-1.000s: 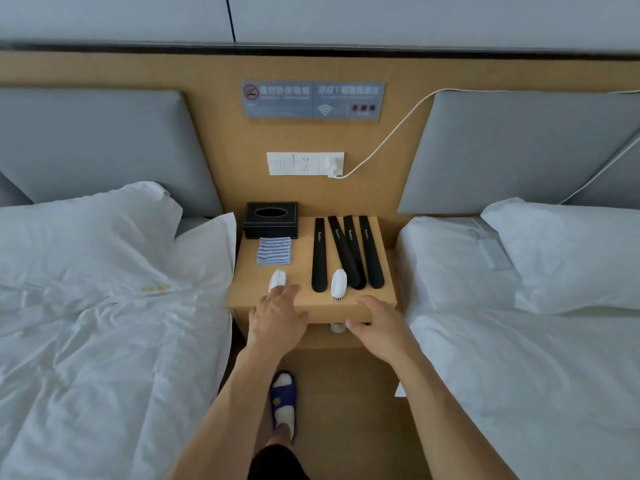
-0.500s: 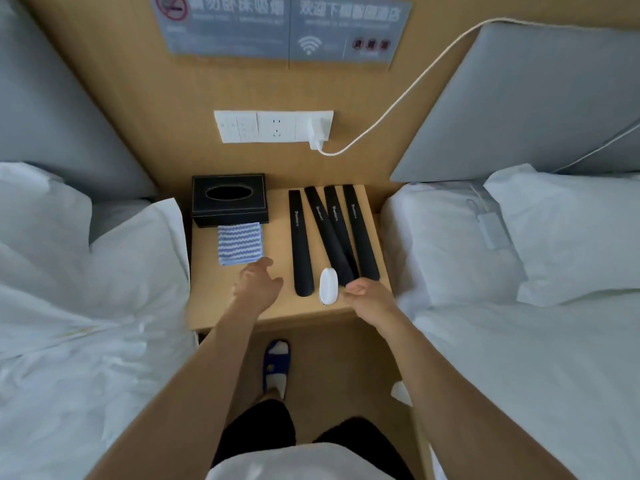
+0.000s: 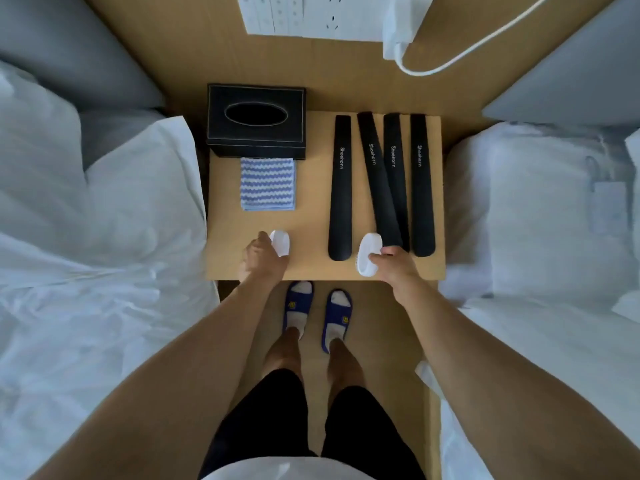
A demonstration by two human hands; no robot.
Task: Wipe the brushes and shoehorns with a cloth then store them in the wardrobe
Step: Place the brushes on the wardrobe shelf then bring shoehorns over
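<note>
two white-sheeted beds (image 3: 104, 271) flank a wooden bedside table (image 3: 311, 216), and the head camera now looks almost straight down on it, much closer than a second ago when the whole headboard wall showed. at the table's back left stands a black tissue box (image 3: 256, 121), with a folded blue-and-white striped cloth (image 3: 268, 183) just in front of it, untouched. four black shoehorns (image 3: 381, 181) lie side by side on the right half, the second one tilted across its neighbour. both hands have closed in since then: the left hand (image 3: 261, 259), which only rested flat near the edge, now curls its fingers against the left white brush (image 3: 280, 242), seemingly gripping it. the right hand (image 3: 394, 266) pinches the right white brush (image 3: 369, 254) between thumb and fingers at the near ends of the shoehorns. my reading is that both brushes are being picked up first; nothing is wiped yet, and no wardrobe is in view.
</note>
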